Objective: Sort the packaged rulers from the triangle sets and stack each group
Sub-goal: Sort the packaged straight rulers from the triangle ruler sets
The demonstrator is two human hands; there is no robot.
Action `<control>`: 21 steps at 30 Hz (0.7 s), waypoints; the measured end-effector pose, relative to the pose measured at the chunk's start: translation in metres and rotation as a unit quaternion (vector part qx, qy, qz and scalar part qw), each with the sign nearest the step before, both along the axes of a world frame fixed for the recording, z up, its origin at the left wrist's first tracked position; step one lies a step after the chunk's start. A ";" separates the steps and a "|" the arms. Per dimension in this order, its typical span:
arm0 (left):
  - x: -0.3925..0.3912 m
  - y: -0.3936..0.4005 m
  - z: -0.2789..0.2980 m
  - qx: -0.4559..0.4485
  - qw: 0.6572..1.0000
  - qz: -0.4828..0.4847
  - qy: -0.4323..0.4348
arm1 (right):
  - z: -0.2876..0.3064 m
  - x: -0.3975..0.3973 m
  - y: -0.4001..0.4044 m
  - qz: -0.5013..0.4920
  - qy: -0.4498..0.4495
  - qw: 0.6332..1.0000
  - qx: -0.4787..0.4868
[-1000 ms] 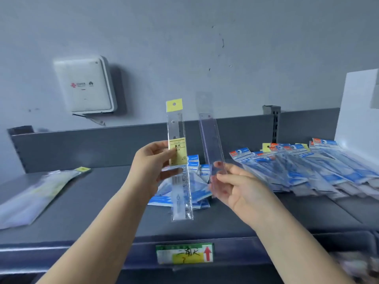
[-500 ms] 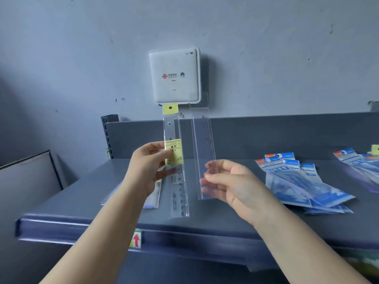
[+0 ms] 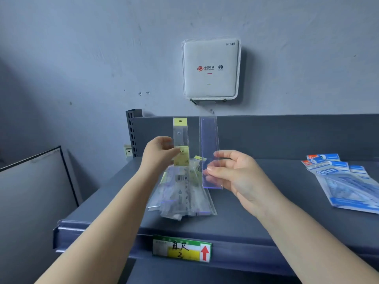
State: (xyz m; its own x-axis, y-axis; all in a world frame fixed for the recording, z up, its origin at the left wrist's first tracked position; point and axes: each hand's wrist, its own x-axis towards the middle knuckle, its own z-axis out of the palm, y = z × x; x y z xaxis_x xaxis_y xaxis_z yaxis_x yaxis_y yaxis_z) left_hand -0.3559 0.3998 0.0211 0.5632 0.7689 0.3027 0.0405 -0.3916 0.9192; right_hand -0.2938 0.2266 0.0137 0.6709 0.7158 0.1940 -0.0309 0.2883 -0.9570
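The left hand (image 3: pixel 159 153) pinched a packaged ruler with a yellow header (image 3: pixel 180 144) and held it upright above the grey shelf (image 3: pixel 266 201). Just beside it, the right hand (image 3: pixel 235 175) gripped a second, clear ruler sleeve (image 3: pixel 209 144) between thumb and fingers, also upright; the two packs stood apart. Under them lay a loose pile of ruler packs (image 3: pixel 182 199) on the shelf, though its count was hard to make out through the clear plastic. Blue triangle set packs (image 3: pixel 346 185) lay well apart at the right. A green and yellow label (image 3: pixel 181 251) sat on the shelf's front edge, and a white router (image 3: pixel 211 68) hung on the wall.
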 end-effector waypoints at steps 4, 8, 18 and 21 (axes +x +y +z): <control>-0.006 0.018 0.001 0.185 0.972 0.098 0.105 | 0.006 0.004 0.016 -0.057 -0.145 0.983 -0.098; -0.008 0.006 0.004 0.262 0.948 0.117 0.140 | 0.002 0.020 0.013 -0.131 -0.371 0.881 -0.264; 0.044 -0.110 -0.006 0.454 0.848 0.073 0.262 | 0.001 0.063 -0.096 -0.267 -0.590 0.681 -0.342; 0.077 -0.161 -0.013 0.489 0.831 0.044 0.261 | -0.002 0.085 -0.142 -0.283 -0.598 0.655 -0.365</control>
State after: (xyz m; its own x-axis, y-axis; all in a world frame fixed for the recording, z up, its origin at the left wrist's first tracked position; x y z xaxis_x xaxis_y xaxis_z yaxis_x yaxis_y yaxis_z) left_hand -0.2793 0.2390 0.0083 0.7692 0.3443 0.5383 0.4018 -0.9156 0.0114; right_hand -0.2085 0.0848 0.0114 0.5500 0.6134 0.5668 0.7811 -0.6180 -0.0891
